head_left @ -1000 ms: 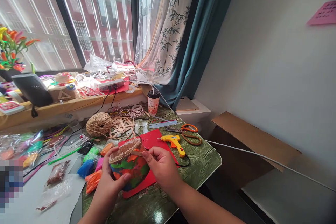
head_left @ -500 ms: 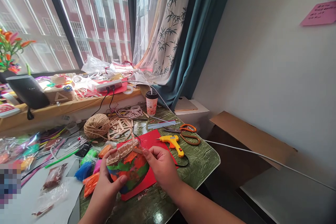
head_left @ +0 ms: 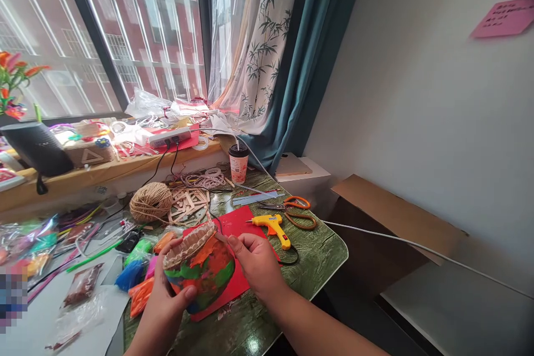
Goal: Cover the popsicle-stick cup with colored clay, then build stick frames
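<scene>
Spread wide around the clay-covered pot (head_left: pixel 206 278), the left hand (head_left: pixel 167 297) has a cupped grip: its thumb lies across the lower front, pointing right, while the fingers wrap the far left side below the pale, ridged rim. The left forearm rises from the bottom edge of the view, and the palm faces right toward the pot. The right hand (head_left: pixel 257 264) closes in a pinch, thumb and forefinger together on a small flat wooden stick (head_left: pixel 221 237) whose free end meets the orange clay just below the rim. Its other fingers are curled, partly hidden, and the forearm slants up and leftward from the lower right.

Held tilted, the pot is in front of a red sheet (head_left: pixel 236 216) that lies on the green tabletop (head_left: pixel 321 253). Whether its base touches anything cannot be told. On the right part of the sheet, near the right hand, a yellow glue gun (head_left: pixel 273 225) points its nozzle left; orange-handled scissors (head_left: pixel 297 212) lie just beyond it. Farther back are a ball of twine (head_left: pixel 151 202), a heap of wooden strips (head_left: pixel 188 204) and an upright lidded paper cup (head_left: pixel 238 167). Bagged orange clay (head_left: pixel 141 297) sits left of the left hand.
</scene>
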A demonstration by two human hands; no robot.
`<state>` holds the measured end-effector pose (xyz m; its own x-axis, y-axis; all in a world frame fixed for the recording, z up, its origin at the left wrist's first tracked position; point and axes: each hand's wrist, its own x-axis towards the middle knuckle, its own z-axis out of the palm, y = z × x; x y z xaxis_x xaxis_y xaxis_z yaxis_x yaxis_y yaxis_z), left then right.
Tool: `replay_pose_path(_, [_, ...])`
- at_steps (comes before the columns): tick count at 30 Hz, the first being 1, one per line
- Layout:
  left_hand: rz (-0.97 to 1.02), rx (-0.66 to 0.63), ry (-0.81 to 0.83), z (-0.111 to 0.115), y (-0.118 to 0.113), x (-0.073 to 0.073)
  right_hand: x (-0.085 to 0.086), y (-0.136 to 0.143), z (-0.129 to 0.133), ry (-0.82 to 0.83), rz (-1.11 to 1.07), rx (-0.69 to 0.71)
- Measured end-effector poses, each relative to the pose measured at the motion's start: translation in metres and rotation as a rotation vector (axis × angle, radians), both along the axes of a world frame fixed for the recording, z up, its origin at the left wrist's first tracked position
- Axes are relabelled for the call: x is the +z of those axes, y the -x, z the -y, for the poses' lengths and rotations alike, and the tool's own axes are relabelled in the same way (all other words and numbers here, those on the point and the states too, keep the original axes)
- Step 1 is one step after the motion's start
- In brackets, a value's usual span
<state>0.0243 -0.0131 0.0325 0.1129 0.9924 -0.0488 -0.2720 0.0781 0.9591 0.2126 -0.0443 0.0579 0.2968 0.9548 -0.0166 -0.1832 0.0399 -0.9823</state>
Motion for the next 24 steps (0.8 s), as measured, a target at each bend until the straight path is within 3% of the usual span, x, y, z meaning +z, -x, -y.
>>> replay_pose_path(4, [0.000, -0.021, -0.007, 0.000, 0.000, 0.000, -0.002, 0.000, 0.002, 0.067, -0.168, 0.015])
replay_pose_path(10, [0.057, 0.000, 0.032, 0.000, 0.002, 0.002, -0.005, 0.006, 0.004, 0.043, -0.325, -0.095])
replay_pose_path(16, [0.085, 0.005, 0.024, 0.002, -0.001, 0.008, 0.007, 0.014, 0.012, -0.130, 0.045, 0.069])
replay_pose_path(24, [0.002, -0.008, -0.043, 0.005, 0.001, 0.006, 0.010, 0.004, 0.014, -0.289, 0.709, -0.010])
